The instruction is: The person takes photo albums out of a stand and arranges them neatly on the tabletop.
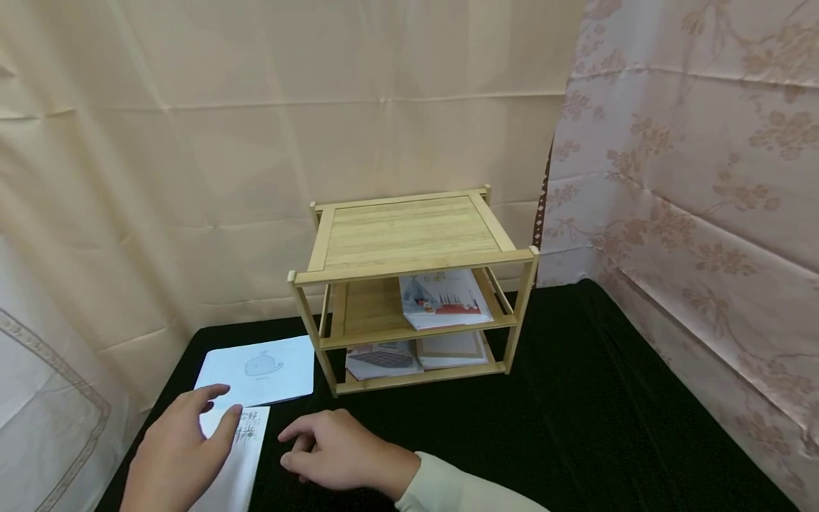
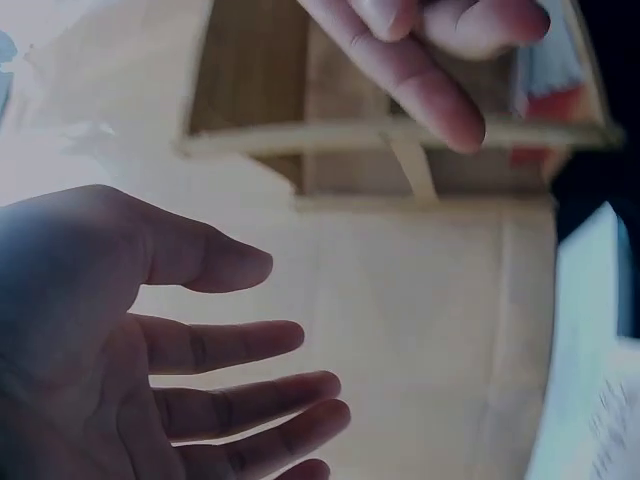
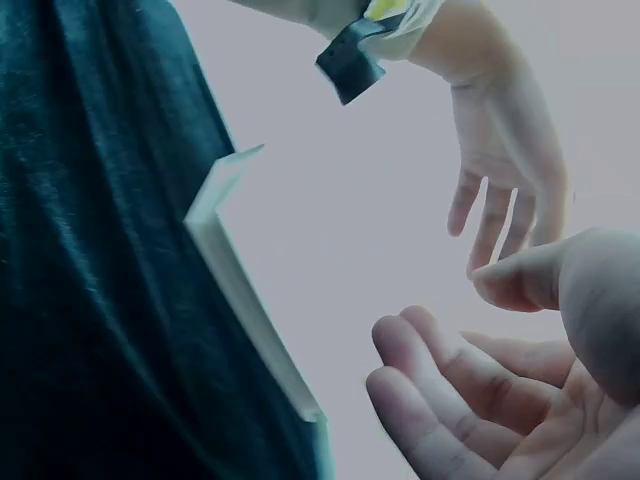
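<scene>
My left hand hovers over the left side of the table, thumb and fingers apart and holding nothing; the left wrist view shows its fingers spread. Beneath and beside it lies a white booklet with dark handwritten-looking characters near its top. Just beyond sits a pale booklet with a blue whale drawing on its cover. Right of the white booklet, my right hand is held over the black cloth with loosely bent fingers and nothing in them. In the right wrist view, its thumb and fingers stand apart.
A wooden shelf rack stands at the back centre. A picture book lies on its middle level, and two more books lie on the bottom level. Cream curtains hang behind, with floral cloth at right. Black cloth covers the table.
</scene>
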The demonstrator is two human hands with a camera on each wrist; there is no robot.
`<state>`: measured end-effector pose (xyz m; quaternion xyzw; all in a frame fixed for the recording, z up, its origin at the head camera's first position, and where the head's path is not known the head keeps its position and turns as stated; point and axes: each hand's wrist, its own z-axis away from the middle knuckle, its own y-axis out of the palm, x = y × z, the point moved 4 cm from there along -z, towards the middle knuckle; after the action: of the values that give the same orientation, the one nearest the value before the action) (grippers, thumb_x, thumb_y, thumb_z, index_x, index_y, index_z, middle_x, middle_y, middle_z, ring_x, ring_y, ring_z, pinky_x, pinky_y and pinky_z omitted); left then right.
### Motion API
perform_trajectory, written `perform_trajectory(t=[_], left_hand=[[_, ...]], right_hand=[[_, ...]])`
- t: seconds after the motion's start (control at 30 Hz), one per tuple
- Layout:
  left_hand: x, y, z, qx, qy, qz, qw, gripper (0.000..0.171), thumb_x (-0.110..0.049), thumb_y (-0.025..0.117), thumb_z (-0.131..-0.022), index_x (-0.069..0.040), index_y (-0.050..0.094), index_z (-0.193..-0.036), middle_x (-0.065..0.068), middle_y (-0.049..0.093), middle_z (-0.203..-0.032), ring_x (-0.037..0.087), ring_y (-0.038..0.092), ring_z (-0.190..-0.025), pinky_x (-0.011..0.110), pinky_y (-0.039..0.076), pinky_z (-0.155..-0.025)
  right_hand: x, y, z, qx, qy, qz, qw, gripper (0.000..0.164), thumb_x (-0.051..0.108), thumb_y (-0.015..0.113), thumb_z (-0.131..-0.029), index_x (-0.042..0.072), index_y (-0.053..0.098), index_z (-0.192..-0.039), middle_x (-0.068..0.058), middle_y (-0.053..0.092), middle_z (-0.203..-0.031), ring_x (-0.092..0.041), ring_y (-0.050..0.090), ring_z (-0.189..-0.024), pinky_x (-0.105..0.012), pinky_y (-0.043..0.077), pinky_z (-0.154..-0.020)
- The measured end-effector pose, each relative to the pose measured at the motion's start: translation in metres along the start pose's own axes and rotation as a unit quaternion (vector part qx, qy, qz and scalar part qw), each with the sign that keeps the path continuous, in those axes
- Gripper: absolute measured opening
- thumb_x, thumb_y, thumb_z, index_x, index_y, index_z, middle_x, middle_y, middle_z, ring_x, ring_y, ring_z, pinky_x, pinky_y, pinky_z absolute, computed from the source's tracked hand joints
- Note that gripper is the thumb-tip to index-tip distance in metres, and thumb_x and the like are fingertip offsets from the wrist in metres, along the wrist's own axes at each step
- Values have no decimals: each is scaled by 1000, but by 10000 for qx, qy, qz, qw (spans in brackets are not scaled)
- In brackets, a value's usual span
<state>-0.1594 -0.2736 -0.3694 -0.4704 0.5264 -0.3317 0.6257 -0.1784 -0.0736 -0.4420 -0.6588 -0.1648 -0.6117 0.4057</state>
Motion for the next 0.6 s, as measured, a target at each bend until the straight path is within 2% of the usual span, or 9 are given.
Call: perform_trajectory(t=[0.13,0.2,0.37,0.47,0.6], left_hand=[[-18,-9,11,-489,428,248,9976,50,-42,66,-98,-8,63,-135,28,61,-133,42,66,-103,53,55,-72],[-29,-12,17,-790,702,428,9935,45,-40,67,-99,-9,65,-132,24,64,-130,39,67,-101,51,57,-70],[-61,-17,26,-1492,1360,1080,9734,32,-31,69,-100,-12,69,-125,14,68,-125,34,65,-111,57,57,-85],[-81,-17,28,-1660,1635,1468,9613,28,-28,68,-100,-13,69,-124,10,68,-127,31,64,-115,57,56,-89],[-104,-14,27,-1615,1977,1838,9492,27,-25,68,-100,-14,68,-125,5,67,-129,27,63,-118,54,56,-92]], right_hand=[[13,-14,15,-27,-223,174,9996,29,23,68,-100,19,70,-128,17,69,-85,1,65,-68,-19,56,-66],[18,-23,24,-167,-395,361,9984,27,23,69,-100,19,71,-126,19,69,-89,4,65,-72,-18,56,-69],[27,-46,48,-662,-701,842,9918,24,26,69,-100,20,73,-123,19,69,-95,6,65,-79,-16,55,-72],[30,-62,65,-916,-695,934,9890,22,28,68,-100,21,73,-121,18,69,-96,3,66,-81,-18,56,-73],[31,-85,89,-1356,-677,955,9838,20,29,69,-100,23,73,-118,15,71,-99,-2,68,-85,-22,58,-75]])
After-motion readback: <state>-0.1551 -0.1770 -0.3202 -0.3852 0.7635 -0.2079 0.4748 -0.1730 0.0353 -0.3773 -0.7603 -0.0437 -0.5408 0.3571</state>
